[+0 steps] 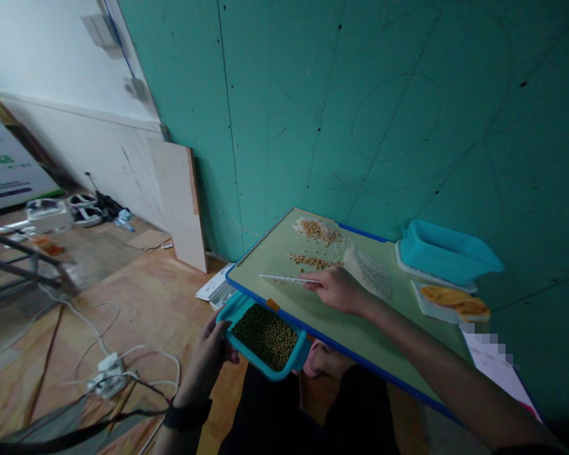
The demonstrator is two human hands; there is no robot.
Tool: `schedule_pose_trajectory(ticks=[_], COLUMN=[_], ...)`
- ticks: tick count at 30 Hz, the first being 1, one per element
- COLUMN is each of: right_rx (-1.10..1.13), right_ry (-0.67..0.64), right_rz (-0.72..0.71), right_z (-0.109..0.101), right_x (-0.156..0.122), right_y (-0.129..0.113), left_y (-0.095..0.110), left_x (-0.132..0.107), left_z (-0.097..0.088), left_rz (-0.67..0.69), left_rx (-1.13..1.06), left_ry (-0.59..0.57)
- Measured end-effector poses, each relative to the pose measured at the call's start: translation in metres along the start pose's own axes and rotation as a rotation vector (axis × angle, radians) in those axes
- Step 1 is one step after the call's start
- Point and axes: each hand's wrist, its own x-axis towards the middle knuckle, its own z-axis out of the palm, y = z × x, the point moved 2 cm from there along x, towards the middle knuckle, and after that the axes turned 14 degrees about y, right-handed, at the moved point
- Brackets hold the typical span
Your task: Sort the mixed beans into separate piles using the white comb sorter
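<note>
My left hand (212,354) grips the near-left rim of a teal plastic container (270,373), held against the table's front edge. Inside lie dark green beans (251,325) on the left and yellow soybeans (281,344) on the right. My right hand (337,289) is closed on a thin white strip with small marks, like a ruler (284,278), low over the tabletop (265,262). Just beyond the strip is a row of soybeans (313,260). Farther back sits a pile of soybeans mixed with white grains (317,230). A heap of white grains, like rice (367,272), lies behind my right hand.
At the table's right stand another teal container (448,249) on a white lid and a folded yellow cloth (455,302) on a white pad. A green wall (313,126) rises behind. Cables and a power strip (108,376) lie on the floor at left.
</note>
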Motion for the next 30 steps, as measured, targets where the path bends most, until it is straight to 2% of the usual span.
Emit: schedule_pose_trajectory(ticks=[6,15,18,22,24,27,30], right_rx=[0.028,0.068,0.091,0.047,-0.016,-0.084,-0.134], right_ry=[0.045,0.083,0.192,0.427,0.489,0.474,0.397], right_rz=[0.033,-0.072,0.044,0.198,0.245,0.263,0.246], right_z=[0.005,0.005,-0.002,-0.012,-0.013,-0.008,-0.004], right_x=[-0.022,-0.071,-0.068,-0.054,-0.049,-0.043,-0.039], right_y=[0.0,-0.033,-0.019,0.02,0.037,0.046,0.041], left_y=[0.002,-0.001,-0.003,-0.007,-0.009,-0.012,-0.014], left_x=[-0.009,-0.023,-0.032,-0.046,-0.053,-0.06,-0.064], left_z=[0.011,0.019,0.021,0.025,0.027,0.03,0.032], left_rz=[-0.003,-0.032,-0.023,0.026,0.047,0.075,0.082], left_rx=[0.009,0.036,0.046,0.028,0.017,0.015,0.024], left_ry=[-0.042,-0.008,0.01,0.008,0.011,0.017,0.014])
